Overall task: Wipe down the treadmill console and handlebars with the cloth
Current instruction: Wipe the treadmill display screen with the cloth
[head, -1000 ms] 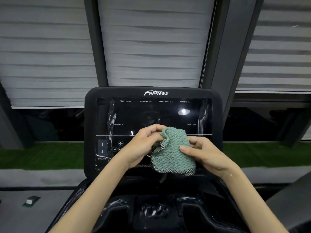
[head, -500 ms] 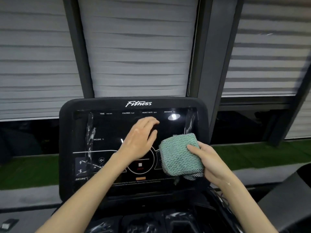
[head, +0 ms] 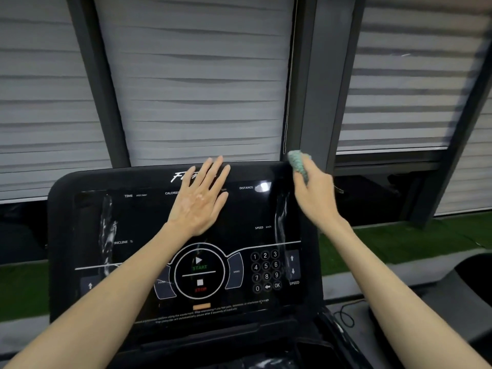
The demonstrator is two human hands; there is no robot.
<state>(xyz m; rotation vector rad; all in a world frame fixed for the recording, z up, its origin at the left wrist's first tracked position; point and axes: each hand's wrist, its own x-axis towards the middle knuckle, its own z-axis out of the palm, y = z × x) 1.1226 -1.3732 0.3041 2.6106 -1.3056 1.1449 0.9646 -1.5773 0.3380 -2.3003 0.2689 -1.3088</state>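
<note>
Both hands have gone up the console (head: pixel 149 225) since a second ago. Back then I had the cloth (head: pixel 299 163) bunched between them low over the panel; now my right hand (head: pixel 315 193) alone grips it, clenched around the wad, pressed to the console's top right corner. My left hand (head: pixel 199 202) has let go and lies flat and released, fingers spread across the upper middle of the console, over the logo. I judge this as the first wipe starting along the console's top edge, left hand bracing. Cloth sticks out above my right hand's fingers, touching the corner. Handlebars aren't clearly in view.
</note>
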